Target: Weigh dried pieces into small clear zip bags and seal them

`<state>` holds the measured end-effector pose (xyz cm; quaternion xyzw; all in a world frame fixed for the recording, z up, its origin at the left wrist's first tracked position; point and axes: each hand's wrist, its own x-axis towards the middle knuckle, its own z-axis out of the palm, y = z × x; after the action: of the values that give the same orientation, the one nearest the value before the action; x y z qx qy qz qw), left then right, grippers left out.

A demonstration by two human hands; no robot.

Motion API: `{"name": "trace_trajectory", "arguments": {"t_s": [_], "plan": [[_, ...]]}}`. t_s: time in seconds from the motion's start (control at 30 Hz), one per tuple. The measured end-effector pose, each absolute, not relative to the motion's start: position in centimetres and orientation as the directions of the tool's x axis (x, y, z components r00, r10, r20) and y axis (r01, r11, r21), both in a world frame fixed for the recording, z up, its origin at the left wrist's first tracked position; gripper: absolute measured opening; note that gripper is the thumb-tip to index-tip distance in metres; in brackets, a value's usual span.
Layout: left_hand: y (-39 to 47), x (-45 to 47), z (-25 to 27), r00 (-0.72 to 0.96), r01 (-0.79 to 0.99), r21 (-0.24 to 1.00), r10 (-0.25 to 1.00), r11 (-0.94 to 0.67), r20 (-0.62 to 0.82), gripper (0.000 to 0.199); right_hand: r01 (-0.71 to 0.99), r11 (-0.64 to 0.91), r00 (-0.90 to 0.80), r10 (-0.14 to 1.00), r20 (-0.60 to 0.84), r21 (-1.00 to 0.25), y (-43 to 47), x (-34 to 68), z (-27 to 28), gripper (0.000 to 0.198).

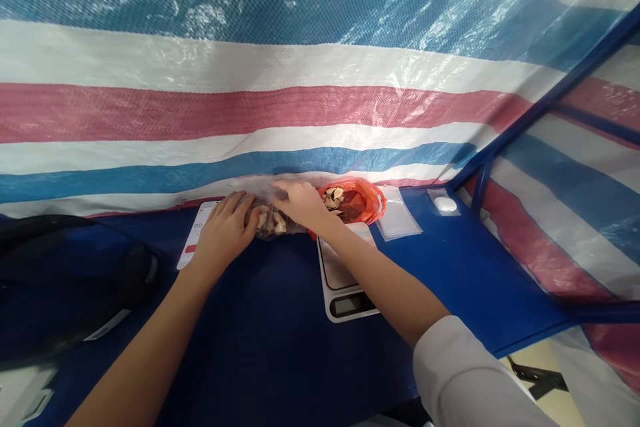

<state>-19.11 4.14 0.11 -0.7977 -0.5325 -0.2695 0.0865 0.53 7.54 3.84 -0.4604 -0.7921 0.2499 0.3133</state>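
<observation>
A clear plastic bag (275, 225) of pale and brown dried pieces lies at the back of the blue table, between my hands. My left hand (227, 227) is at its left end, fingers curled against the plastic, partly over a white phone (193, 248). From the right, my right hand (300, 202) reaches over the bag and grips its upper part with bent fingers; the exact grip is partly hidden. Beside my right wrist, an open orange-red plastic bag (373, 199) holds dried slices (334, 197). My right forearm crosses above a white kitchen scale (345, 273).
Flat clear bags (399, 217) lie right of the orange-red bag. Farther right is a white rounded object (445, 204) on a small clear sheet. A dark bag (70, 280) stands at the left. Striped sheeting (250, 113) and a blue frame (530, 110) bound the table.
</observation>
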Motion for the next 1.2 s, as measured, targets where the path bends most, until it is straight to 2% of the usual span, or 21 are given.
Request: {"name": "trace_trajectory", "arguments": {"t_s": [0.03,0.17,0.23,0.3,0.6,0.8,1.03,1.2], "plan": [[4.2,-19.1,0.0,0.29,0.892,0.159,0.805,-0.424,0.518,0.05,0.641,0.478,-0.385,0.877,0.287,-0.6,6.7,1.0,3.6,0.035],[4.4,-18.8,-0.4,0.297,0.875,0.192,0.804,-0.445,0.515,0.05,0.678,0.68,-0.581,0.728,0.363,-0.278,4.0,1.9,1.7,0.037],[4.5,-18.7,-0.6,0.318,0.865,0.192,0.801,-0.464,0.507,0.047,0.677,0.713,-0.62,0.685,0.382,-0.18,3.6,2.0,0.5,0.041],[4.7,-18.7,-0.7,0.329,0.862,0.186,0.799,-0.472,0.503,0.046,0.68,0.721,-0.629,0.669,0.396,-0.136,3.5,1.9,-0.3,0.045],[4.1,-18.2,0.3,0.271,0.902,0.153,0.805,-0.404,0.528,0.048,0.665,0.733,-0.625,0.651,0.431,-0.142,3.4,2.8,0.9,0.04],[1.7,-15.5,1.1,0.258,0.889,0.166,0.768,-0.426,0.586,0.047,0.653,0.715,-0.547,0.674,0.497,-0.252,1.4,6.4,1.5,0.033],[-1.9,-11.1,0.4,0.245,0.847,0.257,0.771,-0.466,0.588,0.039,0.712,0.616,-0.392,0.747,0.536,-0.338,-2.4,13.9,-0.3,0.035],[-4.0,-9.5,-0.8,0.233,0.849,0.264,0.772,-0.458,0.592,0.037,0.809,0.413,-0.198,0.861,0.467,-0.418,-5.1,20.0,-2.2,0.033]]}}
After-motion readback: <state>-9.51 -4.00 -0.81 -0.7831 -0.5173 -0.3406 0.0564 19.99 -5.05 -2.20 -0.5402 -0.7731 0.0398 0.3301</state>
